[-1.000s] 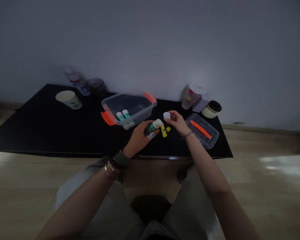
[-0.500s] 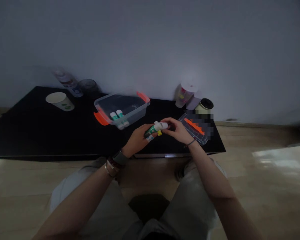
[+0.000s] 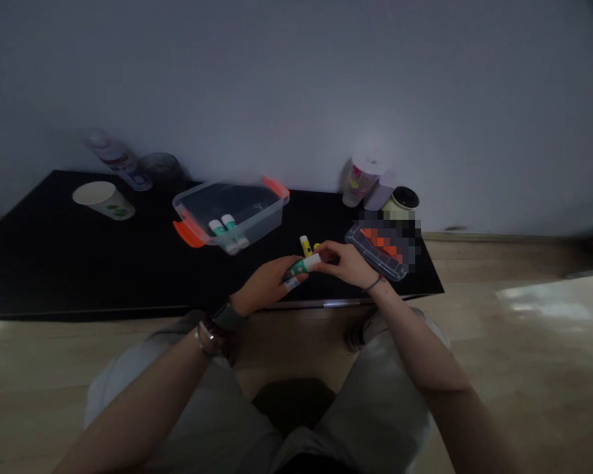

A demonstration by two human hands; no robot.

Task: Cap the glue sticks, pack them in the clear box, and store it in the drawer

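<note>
My left hand is closed round the body of a green-and-white glue stick, which lies tilted up to the right. The fingertips of my right hand pinch the white cap end of the same glue stick. Whether the cap is fully seated I cannot tell. Just behind my hands are a yellow glue stick and another small yellow piece, partly hidden by the right fingers. Two more green-and-white glue sticks lie side by side in a clear plastic box with orange latches, left of my hands.
At the right of the black table lies the clear lid, partly pixelated. Behind it stand a patterned cup and a pale jar. A paper cup, a bottle and a dark bowl stand at left.
Both hands have come slightly lower with the glue stick, staying together on it. More of the yellow glue stick behind them now shows. The view has shifted a little, moving the table things leftward.
</note>
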